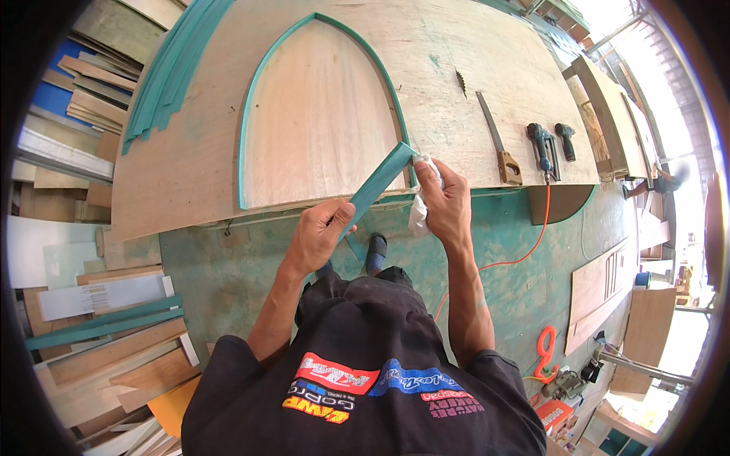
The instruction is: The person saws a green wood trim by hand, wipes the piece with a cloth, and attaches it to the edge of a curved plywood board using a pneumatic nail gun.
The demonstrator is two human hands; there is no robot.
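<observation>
A short green-painted wood strip [380,182] slants up to the right in front of my body. My left hand [325,232] is closed round its lower end. At the upper end, my right hand [445,199] pinches a crumpled white cloth or tissue [420,213] close against the strip's tip. Just beyond, a pointed-arch panel [323,106] of pale wood lies on the workbench [441,83], edged with a thin green border [244,137].
Long green strips [171,76] are stacked on the bench's left. To the right lie a handsaw [498,140], a nail gun [543,148] with an orange air hose [544,228], and a cordless drill [565,140]. Wood offcuts [114,357] crowd the lower left. Another person [665,182] is far right.
</observation>
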